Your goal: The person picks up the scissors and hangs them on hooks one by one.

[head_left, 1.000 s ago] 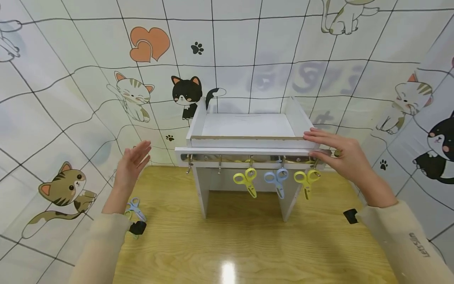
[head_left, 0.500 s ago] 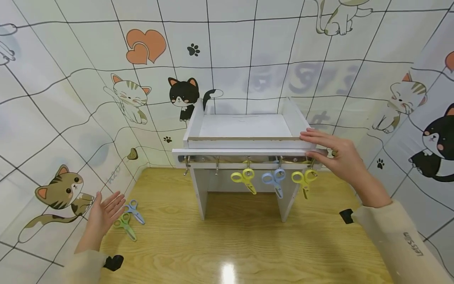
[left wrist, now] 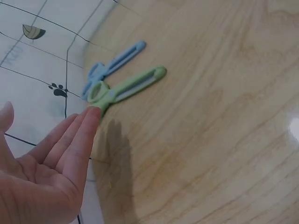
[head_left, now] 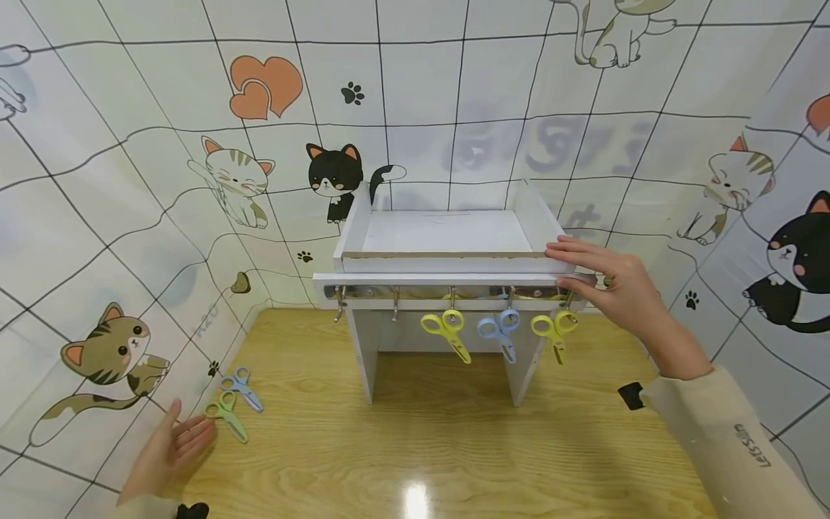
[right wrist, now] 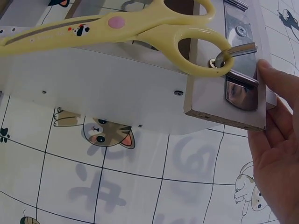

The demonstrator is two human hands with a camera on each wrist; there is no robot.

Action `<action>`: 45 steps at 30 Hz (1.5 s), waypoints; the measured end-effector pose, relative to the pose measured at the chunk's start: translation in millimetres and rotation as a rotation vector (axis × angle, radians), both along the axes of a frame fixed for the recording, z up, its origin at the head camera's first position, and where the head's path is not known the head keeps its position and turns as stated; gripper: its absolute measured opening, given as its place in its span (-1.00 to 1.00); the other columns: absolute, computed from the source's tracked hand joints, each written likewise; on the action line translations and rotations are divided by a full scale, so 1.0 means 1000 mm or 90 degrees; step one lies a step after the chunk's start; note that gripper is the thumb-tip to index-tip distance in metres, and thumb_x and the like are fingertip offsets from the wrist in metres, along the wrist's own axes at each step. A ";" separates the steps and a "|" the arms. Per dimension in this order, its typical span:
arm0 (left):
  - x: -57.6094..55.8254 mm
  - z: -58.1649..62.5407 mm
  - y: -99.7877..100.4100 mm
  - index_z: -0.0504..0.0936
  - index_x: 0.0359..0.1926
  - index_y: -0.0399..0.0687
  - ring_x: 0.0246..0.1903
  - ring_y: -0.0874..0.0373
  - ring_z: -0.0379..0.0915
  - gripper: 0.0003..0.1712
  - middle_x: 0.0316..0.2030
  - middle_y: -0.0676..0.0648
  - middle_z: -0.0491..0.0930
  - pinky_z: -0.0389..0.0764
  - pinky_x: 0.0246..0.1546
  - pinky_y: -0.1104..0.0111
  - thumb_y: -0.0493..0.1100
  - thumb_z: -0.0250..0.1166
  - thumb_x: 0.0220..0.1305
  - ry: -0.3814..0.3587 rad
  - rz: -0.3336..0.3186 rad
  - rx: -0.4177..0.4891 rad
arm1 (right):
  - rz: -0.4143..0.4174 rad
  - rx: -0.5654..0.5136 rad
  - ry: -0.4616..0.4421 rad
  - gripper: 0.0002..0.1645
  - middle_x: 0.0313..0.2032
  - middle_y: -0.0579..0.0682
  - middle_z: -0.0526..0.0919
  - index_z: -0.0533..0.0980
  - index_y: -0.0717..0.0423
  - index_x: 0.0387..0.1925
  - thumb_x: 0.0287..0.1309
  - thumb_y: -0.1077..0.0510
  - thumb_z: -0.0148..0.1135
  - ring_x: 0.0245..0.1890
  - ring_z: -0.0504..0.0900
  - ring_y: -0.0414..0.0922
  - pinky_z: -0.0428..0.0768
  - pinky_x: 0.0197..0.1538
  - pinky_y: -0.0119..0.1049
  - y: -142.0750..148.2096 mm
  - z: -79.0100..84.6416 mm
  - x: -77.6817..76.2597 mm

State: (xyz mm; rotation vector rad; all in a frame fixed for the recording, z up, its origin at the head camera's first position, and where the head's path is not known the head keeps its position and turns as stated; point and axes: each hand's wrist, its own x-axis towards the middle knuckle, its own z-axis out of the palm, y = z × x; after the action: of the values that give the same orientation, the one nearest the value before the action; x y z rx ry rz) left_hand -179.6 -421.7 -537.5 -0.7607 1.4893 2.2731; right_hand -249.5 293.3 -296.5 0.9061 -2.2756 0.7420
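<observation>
My left hand, palm turned up and fingers straight, is low at the left beside two pairs of scissors lying on the table. The green scissors are closest, a handle right by the fingertips; whether they touch I cannot tell. Just behind lie the blue scissors. My right hand holds the right end of a white shelf, thumb in front and fingers behind in the right wrist view. Hooks along its metal strip carry yellow scissors, blue scissors and, near the right hand, another yellow pair.
Two bare hooks, an outer hook and an inner hook, are at the shelf's left. The shelf stands on the wooden table on white side panels. A cat-printed sheet encloses the back and sides.
My left hand has come down and left from beside the shelf toward the scissors on the table, uncovering them. The right hand keeps its hold on the shelf.
</observation>
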 end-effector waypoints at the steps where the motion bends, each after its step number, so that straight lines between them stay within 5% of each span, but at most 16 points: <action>1: 0.001 -0.003 -0.001 0.29 0.17 -0.40 -0.15 0.10 0.63 -0.10 -0.29 -0.07 0.68 0.47 0.15 0.28 0.38 -0.07 0.26 -0.006 0.002 -0.012 | 0.001 -0.001 0.000 -0.31 0.12 0.05 0.57 0.57 0.04 0.07 -0.21 0.46 0.43 0.25 0.40 -0.21 0.29 0.24 -0.62 0.000 0.000 0.000; 7: 0.002 -0.016 -0.001 0.46 -0.07 -0.41 -0.21 0.06 0.65 -0.28 -0.35 -0.13 0.68 0.53 0.08 0.29 0.26 0.13 0.24 -0.055 0.041 -0.040 | 0.013 -0.011 0.012 -0.30 0.11 0.06 0.58 0.58 0.05 0.06 -0.24 0.48 0.43 0.24 0.42 -0.19 0.30 0.23 -0.62 -0.002 -0.001 -0.001; 13: 0.000 -0.023 0.004 0.29 0.21 -0.45 -0.26 0.14 0.66 -0.24 -0.37 -0.04 0.68 0.60 -0.02 0.30 0.09 0.23 0.26 -0.046 0.012 -0.122 | 0.009 -0.020 0.002 -0.30 0.12 0.03 0.58 0.58 0.03 0.06 -0.23 0.48 0.43 0.25 0.41 -0.19 0.30 0.24 -0.62 -0.001 -0.001 0.000; 19: -0.005 -0.028 0.009 0.61 -0.05 -0.31 -0.34 0.22 0.66 -0.67 -0.39 0.01 0.70 0.66 -0.19 0.37 -0.15 0.24 0.28 -0.026 -0.026 -0.213 | 0.017 -0.021 0.015 -0.29 0.10 0.05 0.58 0.59 0.04 0.05 -0.26 0.50 0.43 0.24 0.42 -0.16 0.31 0.23 -0.62 -0.002 -0.001 0.000; 25: -0.020 -0.036 0.014 0.58 -0.28 -0.43 -0.52 0.22 0.66 -0.58 -0.58 -0.01 0.69 0.67 -0.42 0.43 -0.10 0.43 0.05 -0.040 0.012 -0.309 | 0.012 -0.024 0.006 -0.29 0.10 0.03 0.59 0.59 0.04 0.05 -0.24 0.49 0.43 0.24 0.43 -0.17 0.31 0.24 -0.60 -0.002 -0.001 0.000; 28: -0.024 -0.038 0.016 0.53 -0.23 -0.60 -0.56 0.21 0.65 -0.33 -0.62 -0.03 0.68 0.67 -0.43 0.36 0.03 0.45 0.00 -0.016 -0.033 -0.433 | 0.018 -0.030 0.016 -0.29 0.08 0.06 0.60 0.60 0.06 0.03 -0.28 0.51 0.44 0.23 0.44 -0.17 0.32 0.23 -0.60 -0.003 -0.002 -0.001; 30: -0.025 -0.036 0.019 0.59 -0.28 -0.62 -0.58 0.22 0.64 -0.26 -0.63 -0.04 0.68 0.64 -0.21 0.16 0.14 0.41 0.00 -0.006 -0.087 -0.557 | 0.020 -0.032 0.022 -0.29 0.07 0.07 0.61 0.60 0.08 0.02 -0.31 0.52 0.45 0.22 0.45 -0.17 0.32 0.22 -0.61 -0.003 -0.002 -0.002; 32: -0.024 -0.029 0.026 0.66 -0.39 -0.52 -0.60 0.22 0.62 -0.29 -0.64 -0.04 0.68 0.52 -0.06 -0.02 0.21 0.36 0.03 0.001 -0.134 -0.681 | 0.019 -0.033 0.025 -0.29 0.06 0.08 0.61 0.60 0.08 0.01 -0.32 0.52 0.45 0.22 0.45 -0.17 0.32 0.22 -0.62 -0.002 -0.003 -0.003; 35: -0.022 -0.022 0.034 0.73 -0.62 -0.20 -0.63 0.22 0.55 -0.47 -0.67 -0.01 0.66 0.45 -0.09 -0.08 0.20 0.30 0.08 0.005 -0.171 -0.804 | 0.024 -0.033 0.026 -0.28 0.06 0.08 0.61 0.60 0.10 0.01 -0.33 0.53 0.45 0.23 0.44 -0.15 0.32 0.23 -0.60 -0.002 -0.004 -0.003; 38: -0.022 -0.023 0.036 0.72 -0.68 -0.13 -0.64 0.22 0.55 -0.56 -0.69 0.00 0.65 0.51 -0.28 0.16 0.12 0.32 0.08 0.010 -0.172 -0.817 | 0.027 -0.032 0.027 -0.28 0.07 0.07 0.60 0.60 0.09 0.02 -0.32 0.52 0.44 0.23 0.44 -0.14 0.32 0.24 -0.59 -0.003 -0.004 -0.003; 45: -0.029 -0.030 0.034 0.72 -0.63 -0.22 -0.67 0.24 0.60 -0.60 -0.70 0.01 0.65 0.54 -0.54 0.46 0.03 0.31 0.08 -0.006 -0.166 -0.733 | 0.014 -0.021 0.022 -0.30 0.10 0.04 0.59 0.59 0.06 0.05 -0.26 0.49 0.44 0.24 0.43 -0.16 0.31 0.24 -0.60 -0.002 -0.003 -0.001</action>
State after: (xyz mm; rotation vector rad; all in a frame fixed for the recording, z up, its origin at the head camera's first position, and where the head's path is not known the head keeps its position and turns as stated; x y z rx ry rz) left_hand -208.2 -388.1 -567.3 -0.7353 2.6695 1.0642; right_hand -250.4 291.3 -299.3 0.9227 -2.2203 0.7639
